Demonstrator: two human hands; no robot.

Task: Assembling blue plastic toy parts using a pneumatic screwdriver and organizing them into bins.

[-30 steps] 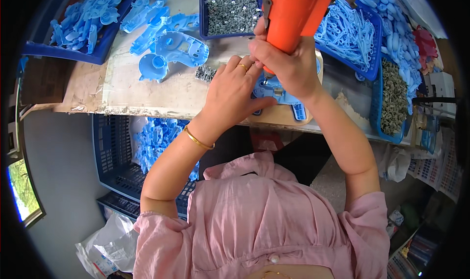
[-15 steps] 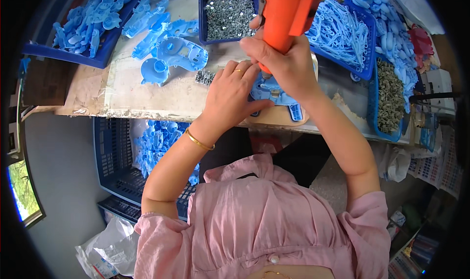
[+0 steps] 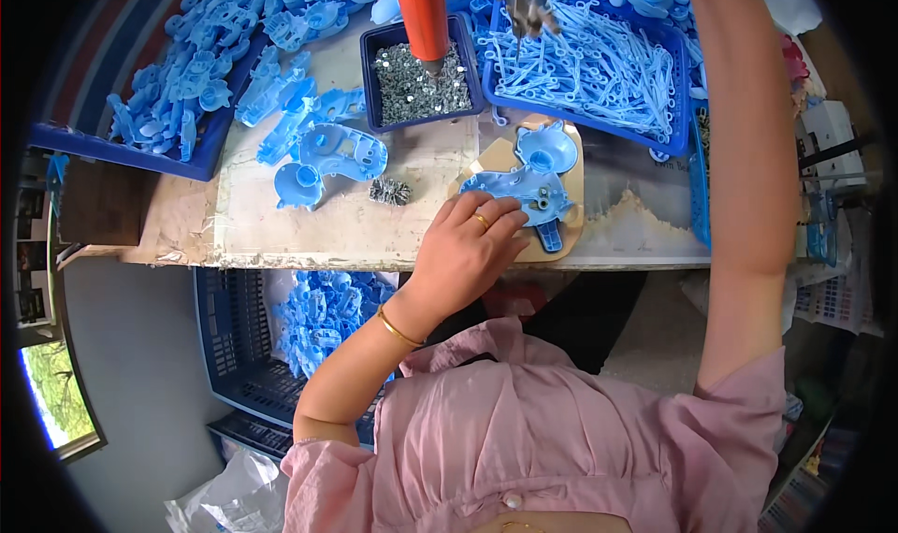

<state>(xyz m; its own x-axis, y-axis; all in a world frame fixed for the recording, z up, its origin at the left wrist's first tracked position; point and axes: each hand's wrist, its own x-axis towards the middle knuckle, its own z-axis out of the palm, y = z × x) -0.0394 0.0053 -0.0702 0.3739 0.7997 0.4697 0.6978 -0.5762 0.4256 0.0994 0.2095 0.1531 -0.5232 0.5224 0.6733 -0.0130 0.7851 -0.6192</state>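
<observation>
A blue plastic toy shell (image 3: 519, 194), with a round cup-like end at its far side, lies on a tan board (image 3: 571, 206) near the table's front edge. Curled fingers of my left hand (image 3: 472, 245) press on the shell's near left side, the thumb close to its lower edge. My right forearm (image 3: 753, 140) reaches far up along the right; its hand is cut off by the top edge. An orange power screwdriver (image 3: 421, 14) hangs tip down over a dark blue bin of small metal screws (image 3: 421, 93), with no hand on it.
A blue tray of thin looped strips (image 3: 589, 70) stands at the back. Loose blue shells (image 3: 337, 150) and a small screw heap (image 3: 390, 192) lie left of the board. Grey metal fittings (image 3: 530, 5) hang overhead. A dark crate of blue parts (image 3: 327, 318) sits below.
My right hand has let go of the screwdriver and left the view upward. The screwdriver has swung up and left, over the screw bin. My left hand stays at the shell.
</observation>
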